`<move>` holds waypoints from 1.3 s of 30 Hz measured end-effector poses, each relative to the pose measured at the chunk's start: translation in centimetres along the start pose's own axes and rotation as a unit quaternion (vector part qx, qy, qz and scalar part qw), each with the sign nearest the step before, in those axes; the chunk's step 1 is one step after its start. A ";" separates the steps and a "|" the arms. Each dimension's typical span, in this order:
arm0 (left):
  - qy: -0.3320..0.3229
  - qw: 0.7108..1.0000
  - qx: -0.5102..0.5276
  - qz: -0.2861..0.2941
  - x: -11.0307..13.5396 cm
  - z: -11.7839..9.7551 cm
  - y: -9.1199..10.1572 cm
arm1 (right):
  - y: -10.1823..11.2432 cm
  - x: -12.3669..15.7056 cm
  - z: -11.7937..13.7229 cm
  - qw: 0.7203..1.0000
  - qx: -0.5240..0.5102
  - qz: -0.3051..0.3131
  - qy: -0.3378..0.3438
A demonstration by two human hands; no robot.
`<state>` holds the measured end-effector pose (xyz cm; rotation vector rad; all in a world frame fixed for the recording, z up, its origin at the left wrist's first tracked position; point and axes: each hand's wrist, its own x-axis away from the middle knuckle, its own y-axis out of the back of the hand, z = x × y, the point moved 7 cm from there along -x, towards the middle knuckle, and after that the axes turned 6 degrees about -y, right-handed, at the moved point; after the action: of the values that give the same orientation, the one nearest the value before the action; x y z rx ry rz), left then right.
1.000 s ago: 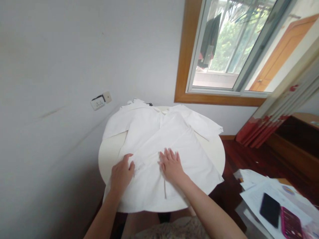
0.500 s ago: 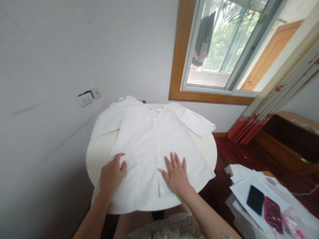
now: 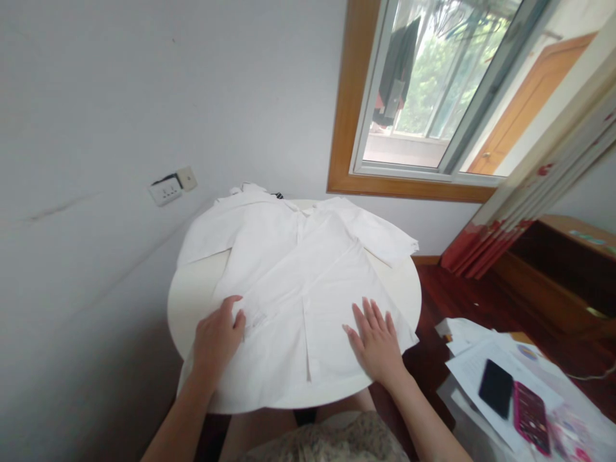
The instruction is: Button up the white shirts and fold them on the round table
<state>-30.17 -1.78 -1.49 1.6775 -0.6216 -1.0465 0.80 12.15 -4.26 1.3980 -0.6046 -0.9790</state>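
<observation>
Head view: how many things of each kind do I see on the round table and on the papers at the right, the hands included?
White shirt: 1
Round table: 1
Hands: 2, left hand and right hand
Phones: 2, black phone and pink phone
Total: 6

Home room — wood-framed window (image 3: 423, 96), curtain (image 3: 534, 199), wall socket (image 3: 165, 190), round table (image 3: 197, 295).

White shirt (image 3: 293, 282) spread on round table (image 3: 192, 301), left hand (image 3: 216, 340) and right hand (image 3: 378, 343) flat on it
</observation>
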 end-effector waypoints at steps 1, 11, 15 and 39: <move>-0.002 1.000 0.001 -0.003 0.0 0.0 0.0 | 0.0 0.0 -0.4 1.000 0.002 -0.003 -0.002; 0.018 0.999 0.025 -0.015 0.4 0.2 -0.1 | 0.0 0.8 -4.2 0.994 0.004 -0.105 0.024; 0.016 0.996 -0.013 -0.085 1.3 -1.2 2.3 | 3.2 -1.2 -0.6 0.988 -0.050 -0.112 0.097; -0.211 0.977 -0.011 0.035 7.8 -1.4 1.4 | -0.1 0.4 13.8 0.937 -0.093 0.089 0.324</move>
<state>-25.03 -7.88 -2.72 1.4088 -0.9317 -1.3657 -10.63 4.50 -2.74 1.3636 -0.1314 -0.3732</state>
